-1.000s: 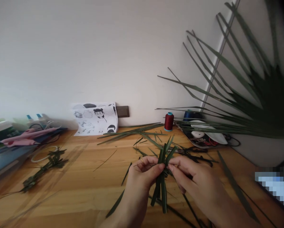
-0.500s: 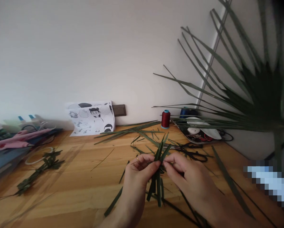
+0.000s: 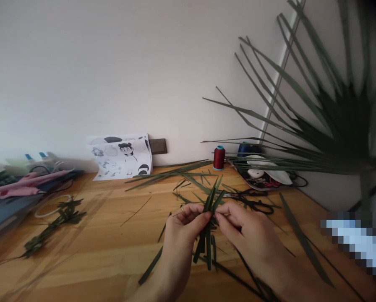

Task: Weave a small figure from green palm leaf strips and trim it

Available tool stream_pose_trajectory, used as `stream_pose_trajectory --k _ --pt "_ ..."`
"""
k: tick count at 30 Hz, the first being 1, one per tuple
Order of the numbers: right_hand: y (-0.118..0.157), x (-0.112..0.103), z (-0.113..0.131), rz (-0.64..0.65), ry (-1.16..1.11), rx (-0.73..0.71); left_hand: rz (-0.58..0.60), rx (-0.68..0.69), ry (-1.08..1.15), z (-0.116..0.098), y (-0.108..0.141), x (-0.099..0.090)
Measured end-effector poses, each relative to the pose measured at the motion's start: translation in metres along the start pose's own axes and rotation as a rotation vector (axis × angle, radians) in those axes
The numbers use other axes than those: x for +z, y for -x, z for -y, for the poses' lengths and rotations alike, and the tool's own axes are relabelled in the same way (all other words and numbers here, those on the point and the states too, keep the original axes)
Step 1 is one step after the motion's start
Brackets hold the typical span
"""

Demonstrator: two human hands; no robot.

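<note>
My left hand [image 3: 188,230] pinches a bundle of crossed green palm leaf strips [image 3: 209,245] between thumb and fingers, above the table. Some strips stick up past the fingertips and others hang below. On the right side of the bundle, my right hand [image 3: 243,228] is closed, thumb against forefinger, at a strip of the same leaf. The exact spot where its fingertips grip is partly hidden. Black-handled scissors [image 3: 260,205] lie just behind my right hand, among cut leaf scraps [image 3: 188,195].
Loose strips [image 3: 172,172] lie along the wall beside a red thread spool [image 3: 219,158]. A tray [image 3: 254,184] of small items stands back right, under a large palm leaf [image 3: 342,121]. To the left are a woven leaf piece [image 3: 54,226], a pink glue gun [image 3: 27,184] and printed drawings [image 3: 121,157].
Both hands and the bundle have shifted very slightly to the left. The grip looks the same, and the things on the table have stayed put.
</note>
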State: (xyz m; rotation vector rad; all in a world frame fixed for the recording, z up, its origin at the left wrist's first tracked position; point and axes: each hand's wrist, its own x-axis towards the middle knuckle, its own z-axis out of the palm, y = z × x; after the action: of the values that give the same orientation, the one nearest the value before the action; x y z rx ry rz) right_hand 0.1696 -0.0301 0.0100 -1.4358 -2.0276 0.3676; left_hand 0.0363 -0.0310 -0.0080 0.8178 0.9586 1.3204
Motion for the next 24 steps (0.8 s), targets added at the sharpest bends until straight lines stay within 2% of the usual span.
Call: stream_pose_trajectory --k 6,14,24 --pt "0.0008 0.0004 -0.0006 -0.007 -0.028 0.01 -0.019 0.085 -0.022 0.0016 -0.0016 0.0" --pt "0.0016 0.0001 -0.0031 -0.046 0.012 -0.068 -0.097 0.069 -0.081 -0.0041 -0.0009 0.0033" --pt "-0.0007 0.0007 -0.0045 0.009 0.014 -0.006 -0.107 0.067 -0.081 -0.0054 -0.0006 0.006"
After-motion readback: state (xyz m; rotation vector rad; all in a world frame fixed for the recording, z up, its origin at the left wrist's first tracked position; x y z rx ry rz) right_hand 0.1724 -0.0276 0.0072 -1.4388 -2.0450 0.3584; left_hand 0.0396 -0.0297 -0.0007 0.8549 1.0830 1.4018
